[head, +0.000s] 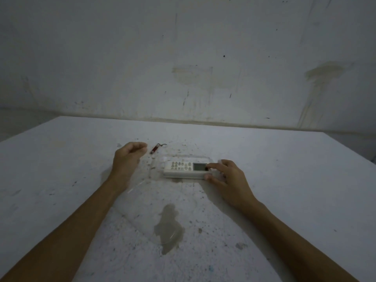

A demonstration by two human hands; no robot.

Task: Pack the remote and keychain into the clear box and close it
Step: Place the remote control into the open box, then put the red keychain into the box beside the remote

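Observation:
A white remote (183, 169) with a small grey screen lies crosswise in the middle of the table. My right hand (225, 180) grips its right end, thumb at the near edge and fingers over the screen end. Faint outlines of the clear box (140, 183) show around the remote and stretch toward me; its exact shape is hard to make out. A small dark red keychain (155, 149) with a metal ring lies just left of and behind the remote. My left hand (128, 157) hovers beside the keychain with fingers loosely curled and nothing in it, slightly blurred.
The white table (284, 180) is speckled with dirt and carries a grey stain (168, 226) near me. A stained white wall (183, 68) rises right behind the table's far edge. The table's left edge falls away at the upper left.

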